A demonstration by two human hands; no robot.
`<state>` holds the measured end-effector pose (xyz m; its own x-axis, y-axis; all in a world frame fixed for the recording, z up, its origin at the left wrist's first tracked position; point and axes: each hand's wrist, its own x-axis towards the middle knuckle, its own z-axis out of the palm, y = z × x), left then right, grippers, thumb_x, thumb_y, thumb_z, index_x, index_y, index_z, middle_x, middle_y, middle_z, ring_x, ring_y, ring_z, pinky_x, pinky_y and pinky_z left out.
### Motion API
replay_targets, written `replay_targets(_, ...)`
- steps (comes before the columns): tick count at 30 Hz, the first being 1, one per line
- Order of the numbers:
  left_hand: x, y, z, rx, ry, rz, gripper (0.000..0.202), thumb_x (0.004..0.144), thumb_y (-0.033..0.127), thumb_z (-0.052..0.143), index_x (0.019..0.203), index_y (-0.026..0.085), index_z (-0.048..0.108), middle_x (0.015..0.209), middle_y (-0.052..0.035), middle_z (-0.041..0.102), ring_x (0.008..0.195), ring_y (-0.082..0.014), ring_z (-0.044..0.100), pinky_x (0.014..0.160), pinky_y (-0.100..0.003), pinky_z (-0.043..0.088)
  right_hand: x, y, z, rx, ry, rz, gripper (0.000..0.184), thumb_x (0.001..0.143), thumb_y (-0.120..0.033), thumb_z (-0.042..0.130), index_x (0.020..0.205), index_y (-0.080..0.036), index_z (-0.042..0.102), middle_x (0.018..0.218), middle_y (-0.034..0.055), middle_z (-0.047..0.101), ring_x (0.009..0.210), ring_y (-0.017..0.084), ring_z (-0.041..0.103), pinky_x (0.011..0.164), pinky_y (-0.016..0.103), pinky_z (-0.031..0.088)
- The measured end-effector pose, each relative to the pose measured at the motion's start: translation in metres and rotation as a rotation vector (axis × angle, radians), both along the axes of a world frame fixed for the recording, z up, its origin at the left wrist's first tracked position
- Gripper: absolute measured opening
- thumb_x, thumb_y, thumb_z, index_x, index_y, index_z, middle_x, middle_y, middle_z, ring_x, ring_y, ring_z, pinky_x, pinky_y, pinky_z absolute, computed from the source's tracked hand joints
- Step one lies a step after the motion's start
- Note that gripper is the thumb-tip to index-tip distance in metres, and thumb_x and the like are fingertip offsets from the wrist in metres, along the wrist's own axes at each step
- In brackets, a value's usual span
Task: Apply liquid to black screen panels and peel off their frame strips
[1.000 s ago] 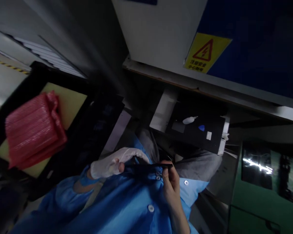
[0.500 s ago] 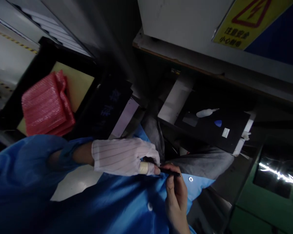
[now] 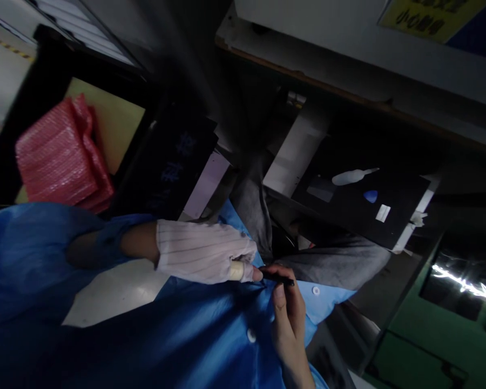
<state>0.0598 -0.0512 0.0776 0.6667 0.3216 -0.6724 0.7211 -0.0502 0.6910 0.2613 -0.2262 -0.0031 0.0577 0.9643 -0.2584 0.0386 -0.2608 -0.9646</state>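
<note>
In the lower middle of the head view, a thin dark strip-shaped piece [image 3: 281, 279] lies between my two hands, close against the blue coat [image 3: 227, 308]. My left hand [image 3: 204, 253] wears a white striped glove with a bare thumb tip and a pale band round the thumb. It is closed, with the thumb tip at the strip's left end. My bare right hand [image 3: 289, 319] pinches the strip between thumb and fingers. What kind of piece it is, I cannot make out.
At the left, red bubble wrap [image 3: 59, 159] lies on a yellow sheet [image 3: 121, 119] in a black bin [image 3: 146, 167]. A dark-topped drawer [image 3: 348, 216] holds a white pointed bottle [image 3: 350, 177], a blue triangular pick [image 3: 370, 196] and a small white rectangle [image 3: 383, 213]. Green equipment [image 3: 417, 346] stands right.
The view has shifted, so the bin sits further left and the drawer further right. My left fingers have folded in closer. Both hands stay at the dark strip.
</note>
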Motion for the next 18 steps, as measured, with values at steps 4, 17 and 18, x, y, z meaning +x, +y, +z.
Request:
replay_targets(4,-0.004,-0.004,-0.016,0.048,-0.243,-0.057,0.041,0.120,0.046,0.049,0.088,0.024,0.062,0.084,-0.0011,0.064,0.066,-0.0179,0.047,0.069,-0.039,0.032,-0.003,0.000,0.002,0.064,-0.019,-0.021,0.039,0.123,-0.059,0.055,0.132,-0.028,0.076,0.114,0.0054,0.083,0.105,0.022,0.082,0.092,0.033,0.065)
replay_targets(17,0.003,-0.003,-0.013,-0.124,-0.095,0.009,0.073,0.115,0.083,0.023,0.078,0.025,0.049,0.069,-0.0015,0.056,0.061,-0.0191,0.051,0.069,-0.037,0.040,-0.001,0.004,0.012,0.108,-0.075,0.025,0.033,0.121,-0.053,0.056,0.127,-0.027,0.076,0.106,0.0043,0.082,0.097,0.023,0.079,0.085,0.034,0.061)
replay_targets(18,-0.001,-0.004,-0.016,-0.126,-0.105,0.032,0.070,0.116,0.080,0.030,0.079,0.025,0.052,0.071,-0.0010,0.058,0.063,-0.0187,0.053,0.069,-0.035,0.041,0.001,0.005,0.012,0.116,-0.059,0.036,0.041,0.121,-0.059,0.054,0.128,-0.026,0.077,0.107,0.0052,0.082,0.097,0.024,0.080,0.085,0.035,0.061)
